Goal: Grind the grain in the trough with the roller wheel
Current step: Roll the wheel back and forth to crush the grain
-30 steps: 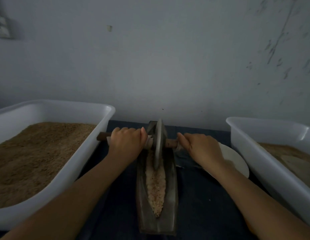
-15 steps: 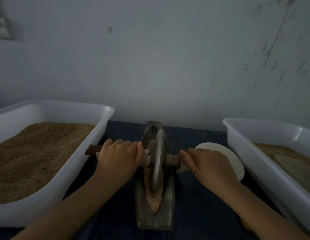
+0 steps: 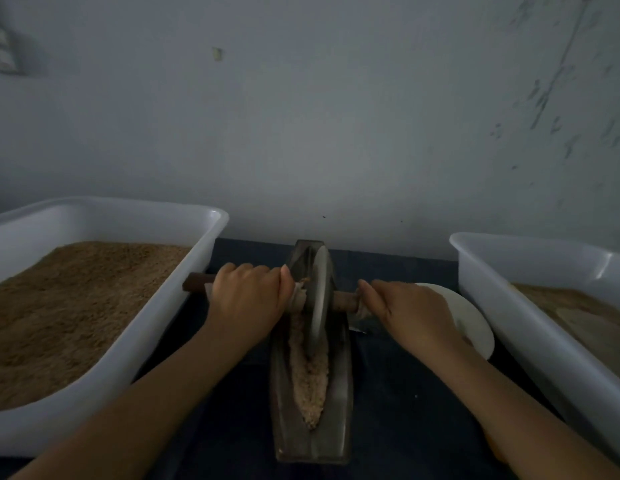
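I am standing at a dark cloth-covered table (image 3: 398, 410), looking down at my two bare arms. My left hand (image 3: 247, 299) is curled over the wooden axle (image 3: 343, 301) on one side of the roller wheel (image 3: 317, 299); my right hand (image 3: 410, 311) is wrapped over the axle on the other side. The wheel stands upright on its edge in the narrow boat-shaped trough (image 3: 339, 427), toward the far end. A pale ridge of grain (image 3: 310, 379) lies along the groove between the wheel and me, looking partly crushed. I judge I am mid-stroke in the grinding. The next pass calls for even downward pressure from both hands while rolling the wheel along the groove. A white tub (image 3: 135, 348) of brown grain sits left, another tub (image 3: 509, 306) right, a white plate (image 3: 474, 327) beside my right wrist
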`<state>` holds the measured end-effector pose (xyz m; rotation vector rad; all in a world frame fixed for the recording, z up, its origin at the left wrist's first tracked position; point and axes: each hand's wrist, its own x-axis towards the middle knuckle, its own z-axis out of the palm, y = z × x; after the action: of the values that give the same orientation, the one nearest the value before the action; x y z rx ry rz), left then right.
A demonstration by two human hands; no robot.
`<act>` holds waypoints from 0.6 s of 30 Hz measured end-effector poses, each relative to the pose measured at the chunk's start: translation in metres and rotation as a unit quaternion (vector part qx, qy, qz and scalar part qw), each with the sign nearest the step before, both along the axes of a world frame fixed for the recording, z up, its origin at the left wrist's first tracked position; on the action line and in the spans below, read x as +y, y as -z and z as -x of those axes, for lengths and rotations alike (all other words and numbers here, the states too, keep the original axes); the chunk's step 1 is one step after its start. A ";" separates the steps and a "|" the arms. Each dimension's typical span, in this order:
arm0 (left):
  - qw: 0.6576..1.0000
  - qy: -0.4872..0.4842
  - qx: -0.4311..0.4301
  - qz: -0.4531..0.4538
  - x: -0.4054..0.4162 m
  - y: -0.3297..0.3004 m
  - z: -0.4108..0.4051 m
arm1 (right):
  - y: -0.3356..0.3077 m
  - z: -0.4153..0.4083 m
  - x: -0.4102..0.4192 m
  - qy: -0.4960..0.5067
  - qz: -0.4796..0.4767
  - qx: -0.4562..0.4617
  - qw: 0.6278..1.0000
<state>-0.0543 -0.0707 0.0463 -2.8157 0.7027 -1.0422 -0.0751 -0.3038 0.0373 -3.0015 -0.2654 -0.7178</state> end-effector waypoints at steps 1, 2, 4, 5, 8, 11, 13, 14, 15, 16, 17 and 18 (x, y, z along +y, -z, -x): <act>1.000 -0.016 0.005 -0.024 -0.001 0.000 -0.008 | 0.001 -0.008 -0.001 -0.005 0.006 -0.003 1.000; 0.999 -0.029 0.013 -0.034 -0.001 0.001 -0.016 | 0.002 -0.015 -0.002 -0.010 0.014 -0.013 1.000; 0.996 -0.049 0.035 -0.072 -0.002 -0.001 -0.026 | 0.001 -0.027 -0.002 -0.018 0.037 -0.031 0.999; 0.993 -0.063 0.043 -0.095 -0.003 -0.003 -0.029 | -0.001 -0.031 0.000 -0.021 0.043 -0.031 0.998; 0.989 -0.084 0.059 -0.105 -0.005 -0.004 -0.031 | -0.007 -0.035 0.002 -0.021 0.054 -0.025 0.998; 0.996 -0.059 0.052 -0.039 0.000 0.001 -0.021 | -0.007 -0.024 0.004 -0.027 0.063 -0.027 0.997; 0.999 -0.036 0.035 -0.002 0.003 0.002 -0.006 | -0.007 -0.009 0.003 -0.030 0.038 -0.013 0.999; 0.999 -0.029 0.039 -0.002 0.004 0.000 0.001 | -0.007 -0.001 0.003 -0.031 0.018 -0.004 0.999; 0.999 -0.024 0.045 -0.010 0.005 0.000 0.008 | -0.007 0.008 0.003 -0.039 0.008 0.003 0.999; 0.998 -0.020 0.052 -0.017 0.007 -0.001 0.014 | -0.007 0.017 0.004 -0.052 0.006 0.006 0.999; 0.998 -0.020 0.062 -0.022 0.009 -0.001 0.021 | -0.008 0.027 0.005 -0.058 -0.003 0.008 0.998; 0.997 -0.015 0.072 -0.027 0.010 -0.003 0.028 | -0.010 0.035 0.006 -0.061 -0.016 0.006 0.998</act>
<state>-0.0820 -0.0611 0.0498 -2.8668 0.6873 -0.8084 -0.1104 -0.2977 0.0469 -2.9278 -0.4278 -0.6862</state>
